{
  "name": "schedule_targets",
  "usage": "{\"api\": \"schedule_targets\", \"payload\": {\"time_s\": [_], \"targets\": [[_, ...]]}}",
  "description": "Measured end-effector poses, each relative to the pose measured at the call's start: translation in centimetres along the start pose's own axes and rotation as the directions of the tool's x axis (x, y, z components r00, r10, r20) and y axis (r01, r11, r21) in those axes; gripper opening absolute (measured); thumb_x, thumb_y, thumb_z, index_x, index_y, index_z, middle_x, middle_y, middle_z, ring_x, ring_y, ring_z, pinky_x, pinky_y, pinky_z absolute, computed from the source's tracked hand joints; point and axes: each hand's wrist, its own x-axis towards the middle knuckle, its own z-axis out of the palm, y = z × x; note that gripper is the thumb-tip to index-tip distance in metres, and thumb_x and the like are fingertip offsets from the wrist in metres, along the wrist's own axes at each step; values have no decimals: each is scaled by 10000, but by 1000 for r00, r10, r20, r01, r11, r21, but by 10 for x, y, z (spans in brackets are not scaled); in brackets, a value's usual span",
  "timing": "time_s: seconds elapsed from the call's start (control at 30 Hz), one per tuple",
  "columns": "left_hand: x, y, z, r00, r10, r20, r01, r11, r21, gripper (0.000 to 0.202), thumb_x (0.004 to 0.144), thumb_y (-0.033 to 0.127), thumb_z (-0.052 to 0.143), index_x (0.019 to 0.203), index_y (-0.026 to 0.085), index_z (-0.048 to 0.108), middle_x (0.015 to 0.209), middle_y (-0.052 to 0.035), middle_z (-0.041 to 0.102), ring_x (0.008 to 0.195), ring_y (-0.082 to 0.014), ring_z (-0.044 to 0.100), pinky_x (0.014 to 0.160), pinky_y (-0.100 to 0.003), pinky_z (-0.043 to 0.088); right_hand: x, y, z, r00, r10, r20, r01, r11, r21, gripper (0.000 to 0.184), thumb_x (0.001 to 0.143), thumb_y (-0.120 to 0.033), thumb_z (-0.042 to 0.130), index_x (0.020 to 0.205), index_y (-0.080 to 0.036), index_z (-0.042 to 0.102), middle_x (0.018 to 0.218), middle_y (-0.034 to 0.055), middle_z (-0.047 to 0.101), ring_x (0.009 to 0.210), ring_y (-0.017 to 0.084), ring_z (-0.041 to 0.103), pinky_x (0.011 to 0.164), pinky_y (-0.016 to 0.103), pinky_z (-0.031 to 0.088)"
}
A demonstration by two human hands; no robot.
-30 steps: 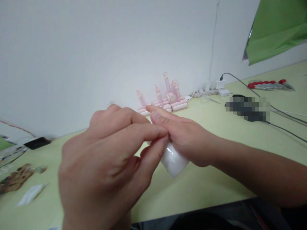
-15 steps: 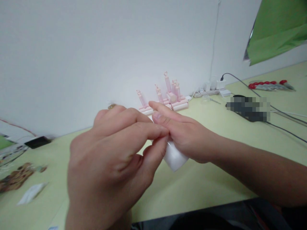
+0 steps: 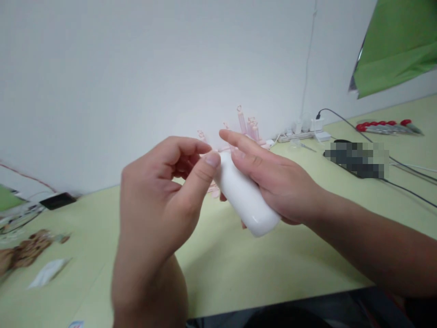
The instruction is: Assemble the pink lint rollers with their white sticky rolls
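Note:
A smooth white cylinder (image 3: 249, 198) with a rounded near end hangs tilted above the table, its kind not clear to me. My right hand (image 3: 278, 182) grips it along its right side, thumb on top and some fingertips showing underneath. At the far upper end, the thumb and forefinger of my left hand (image 3: 170, 182) close on its tip. Whatever detail that tip has is covered by the fingers. Behind both hands, several slim pink tubes (image 3: 241, 120) with looped tops stand by the wall, partly hidden.
A power strip (image 3: 297, 135) with plugs and cables lies along the wall. On the right are a dark, partly pixelated object (image 3: 355, 159) and red-tipped items (image 3: 389, 126). To the left are a black device (image 3: 58, 200), brown pieces (image 3: 32, 248) and a white packet (image 3: 48, 273).
My left hand has drawn back and turned, its fingers shifting to the cylinder's far end. More of the white cylinder now shows. My right hand keeps its hold.

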Motion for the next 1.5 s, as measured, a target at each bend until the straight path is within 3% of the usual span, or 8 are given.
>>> {"api": "schedule_targets", "payload": {"time_s": [0.17, 0.3, 0.43, 0.73, 1.03, 1.2, 1.37, 1.5], "targets": [[26, -55, 10, 993, -112, 45, 119, 973, -197, 240, 922, 400, 625, 924, 175, 707, 705, -5, 646, 619, -116, 569, 585, -237, 466, 26, 9, -11, 998, -44, -46, 45, 999, 17, 554, 800, -263, 640, 1338, -246, 509, 990, 22, 672, 708, 185, 662, 542, 313, 564], [38, -126, 15, 955, -297, 7, 296, 954, 51, 278, 895, 410, 579, 856, 160, 693, 664, -11, 627, 570, -122, 550, 516, -234, 407, 51, 25, -38, 929, -309, -205, 235, 919, -317, 274, 776, -235, 682, 1039, -213, 608, 965, 21, 647, 839, 180, 627, 669, 309, 545], [35, -173, 29, 715, -555, 425, 328, 803, 497, 286, 854, 391, 552, 856, 154, 711, 711, -46, 695, 603, -150, 618, 516, -239, 407, 68, 45, -56, 909, -347, -229, 196, 843, -501, 253, 759, -251, 707, 980, -215, 589, 958, 28, 643, 862, 191, 605, 703, 333, 516], [15, -191, 90, 406, -678, 613, 132, 707, 695, 235, 699, 304, 715, 797, 94, 752, 665, -135, 736, 574, -228, 685, 611, -315, 525, 81, 75, -62, 955, -247, -164, 164, 901, -403, 355, 720, -332, 771, 982, -216, 562, 960, 23, 638, 830, 183, 621, 721, 351, 529], [-5, -202, 114, 293, -679, 673, -37, 696, 718, 377, 956, 365, 623, 1269, 156, 596, 1268, -118, 619, 1097, -233, 639, 919, -435, 567, 74, 62, -53, 964, -96, -247, 67, 990, -126, 365, 770, -427, 761, 972, -217, 541, 882, 3, 636, 762, 157, 624, 600, 287, 539], [7, -174, 101, 351, -560, 750, -13, 798, 602, 172, 752, 215, 747, 881, 103, 731, 931, -138, 728, 907, -277, 690, 787, -356, 538, 77, 64, -58, 962, -41, -268, 18, 996, -85, 411, 745, -448, 787, 981, -221, 538, 892, 5, 656, 762, 164, 646, 606, 303, 565], [28, -136, 61, 478, -380, 792, 140, 923, 358, 223, 886, 337, 535, 896, 164, 676, 850, -48, 729, 793, -182, 705, 650, -255, 521, 77, 57, -58, 959, -21, -281, 20, 1000, -4, 425, 742, -449, 800, 1008, -229, 551, 895, -6, 649, 750, 153, 633, 608, 293, 554], [39, -106, 36, 777, -316, 545, 507, 827, -244, 188, 814, 326, 682, 859, 162, 600, 821, -29, 691, 732, -180, 714, 574, -258, 564, 72, 41, -54, 973, 75, -220, -37, 984, 174, 357, 770, -443, 788, 953, -208, 591, 929, 13, 657, 765, 143, 621, 622, 266, 525]]}}
